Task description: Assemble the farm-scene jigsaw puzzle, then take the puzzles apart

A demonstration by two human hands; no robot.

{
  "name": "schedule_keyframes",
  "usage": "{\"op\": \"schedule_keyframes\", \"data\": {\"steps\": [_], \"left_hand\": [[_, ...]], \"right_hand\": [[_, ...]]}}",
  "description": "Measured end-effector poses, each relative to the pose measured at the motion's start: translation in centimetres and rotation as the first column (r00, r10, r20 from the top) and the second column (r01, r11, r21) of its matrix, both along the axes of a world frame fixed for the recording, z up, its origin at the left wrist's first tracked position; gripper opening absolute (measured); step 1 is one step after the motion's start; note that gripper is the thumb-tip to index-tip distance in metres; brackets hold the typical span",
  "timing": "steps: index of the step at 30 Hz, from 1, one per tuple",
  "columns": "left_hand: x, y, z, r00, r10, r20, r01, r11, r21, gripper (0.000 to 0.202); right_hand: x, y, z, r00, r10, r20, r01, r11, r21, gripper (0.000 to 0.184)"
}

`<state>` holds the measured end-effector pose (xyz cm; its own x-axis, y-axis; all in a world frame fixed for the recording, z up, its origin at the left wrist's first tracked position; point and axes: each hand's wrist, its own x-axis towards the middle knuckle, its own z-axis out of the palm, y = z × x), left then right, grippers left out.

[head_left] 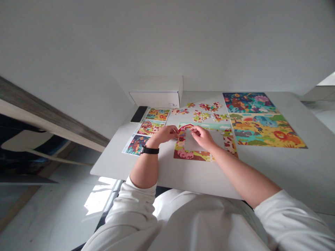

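Note:
A farm jigsaw puzzle (185, 154) lies on the white table, its border joined into a rectangle around a bare middle. My left hand (166, 134), with a black band on the wrist, is at the puzzle's left edge, fingers curled together; their tips are partly hidden. Over the upper left of the bare middle, my right hand (202, 136) has its thumb and fingers pinched near the red barn (187, 127). Whatever lies between those fingers is too small to make out. Loose puzzle pieces (201, 116) are scattered just beyond the border.
Two finished puzzles (267, 130) lie joined on the right. To the left are picture sheets (151, 127) and a dark phone (139, 114). A white box (157, 91) stands at the back against the wall. The table's front edge (199, 193) is close to my body.

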<state>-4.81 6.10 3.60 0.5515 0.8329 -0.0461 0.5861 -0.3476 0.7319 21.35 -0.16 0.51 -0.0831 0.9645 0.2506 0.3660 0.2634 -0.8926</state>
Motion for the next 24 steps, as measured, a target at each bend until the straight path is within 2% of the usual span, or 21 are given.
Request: {"op": "schedule_keyframes", "data": {"steps": [6,13,17,20,24], "left_hand": [[0.5,-0.5,1.1,0.991,0.037,-0.131,-0.028,0.997,0.066,0.015],[0.7,-0.4,0.5,0.984,0.068,-0.162,-0.044,0.988,0.148,0.012],[0.3,-0.1,0.2,0.987,0.071,-0.144,-0.039,0.976,0.214,0.014],[0.1,0.1,0.0,0.984,0.074,-0.163,-0.020,0.950,0.310,0.017],[0.1,0.3,-0.2,0.989,-0.030,-0.148,0.089,0.906,0.413,0.020]], "right_hand": [[-0.1,-0.1,-0.2,0.991,0.021,0.133,-0.034,0.994,0.101,0.020],[-0.5,-0.9,0.3,0.913,0.077,0.401,-0.209,0.932,0.296,0.027],[-0.8,-1.1,0.3,0.838,0.121,0.532,-0.321,0.897,0.302,0.029],[-1.1,-1.3,0.3,0.769,0.167,0.617,-0.408,0.871,0.274,0.031],[-1.3,-1.7,0.5,0.720,0.211,0.661,-0.453,0.865,0.217,0.035]]}}
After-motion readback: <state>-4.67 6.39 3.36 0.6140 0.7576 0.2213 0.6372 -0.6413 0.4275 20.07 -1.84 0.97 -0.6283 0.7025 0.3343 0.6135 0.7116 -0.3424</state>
